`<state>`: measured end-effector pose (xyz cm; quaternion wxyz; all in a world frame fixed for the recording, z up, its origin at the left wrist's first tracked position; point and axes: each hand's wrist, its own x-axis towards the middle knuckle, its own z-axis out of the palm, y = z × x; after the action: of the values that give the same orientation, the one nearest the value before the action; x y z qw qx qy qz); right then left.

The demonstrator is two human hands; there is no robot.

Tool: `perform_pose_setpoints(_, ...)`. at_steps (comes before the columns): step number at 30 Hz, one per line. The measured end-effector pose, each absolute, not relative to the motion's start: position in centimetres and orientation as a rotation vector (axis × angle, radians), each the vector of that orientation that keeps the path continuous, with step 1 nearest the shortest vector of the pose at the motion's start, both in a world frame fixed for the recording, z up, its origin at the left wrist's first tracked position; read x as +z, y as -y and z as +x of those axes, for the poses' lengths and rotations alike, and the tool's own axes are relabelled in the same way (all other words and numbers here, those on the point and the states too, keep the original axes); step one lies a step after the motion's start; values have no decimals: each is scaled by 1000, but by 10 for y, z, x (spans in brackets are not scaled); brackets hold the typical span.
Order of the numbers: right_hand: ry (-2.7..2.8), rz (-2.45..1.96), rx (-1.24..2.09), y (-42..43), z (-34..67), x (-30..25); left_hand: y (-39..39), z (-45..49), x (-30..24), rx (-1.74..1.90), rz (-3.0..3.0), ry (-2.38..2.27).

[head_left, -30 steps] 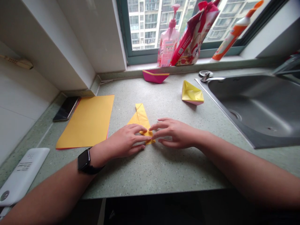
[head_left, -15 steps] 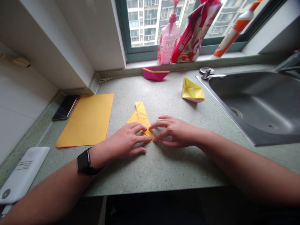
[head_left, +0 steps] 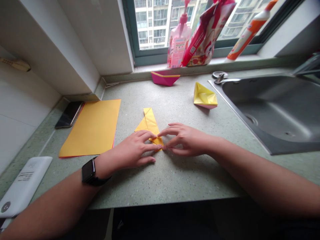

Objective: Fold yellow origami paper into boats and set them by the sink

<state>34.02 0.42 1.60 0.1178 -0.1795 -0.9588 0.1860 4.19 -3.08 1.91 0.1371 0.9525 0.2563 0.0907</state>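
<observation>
The folded yellow paper (head_left: 151,123) lies flat on the counter (head_left: 170,183), its long strip running from about 11 o'clock down to 5, with a pointed flap toward 10. Both hands meet at its near end, so most of the strip stretches away from the fingertips toward 11 o'clock. The left hand (head_left: 133,151) comes in from 8 o'clock, fingers loosely spread, its tips resting on top of the paper; the right hand (head_left: 186,140) comes from 4 o'clock, fingers slightly bent, tips at the strip's right edge. Neither is clearly nearer — both touch, though the left covers more. The near tip is hard to make out beneath the fingers, the left hand hides part of the flap's lower side, and I cannot tell whether the right fingers pinch the paper or only press it. Toward 12 o'clock, the picture's top cuts off the pump bottle (head_left: 178,50).
</observation>
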Motion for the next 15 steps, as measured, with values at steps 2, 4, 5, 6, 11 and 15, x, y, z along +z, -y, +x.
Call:
perform_pose_setpoints(2,2817,-534,521,-2,339,16,31,42,19,254,2761,-743)
perform_pose_setpoints(4,2821,-551,497,0,339,16,31,43,19,248,2764,-748)
perform_pose_setpoints(5,2821,-554,489,1,339,16,31,43,19,246,2766,-752)
perform_pose_setpoints(6,2819,-551,484,2,339,17,31,43,20,244,2769,-757)
perform_pose_setpoints(11,2809,-502,513,2,342,22,31,43,20,252,2774,-741)
perform_pose_setpoints(15,2725,-451,477,-1,343,24,31,42,18,271,2774,-738)
